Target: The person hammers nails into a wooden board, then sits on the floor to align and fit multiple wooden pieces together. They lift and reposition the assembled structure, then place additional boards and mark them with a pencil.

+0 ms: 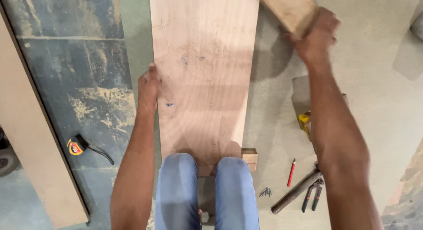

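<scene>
A long plywood board (205,67) lies on the floor in front of my knees, running away from me. My left hand (148,87) presses on its left edge, fingers closed over the side. My right hand (316,36) is raised at the upper right and grips the end of a thick pale wooden block (288,7), which reaches toward the board's far right corner. The right hand is blurred with motion.
A small wood block (250,158) sits under the board's near right corner. A red pencil (291,172), several nails (265,192), a hammer (296,190) and pliers (312,195) lie at the right. A tape measure (76,146) lies left, beside a leaning board (31,137).
</scene>
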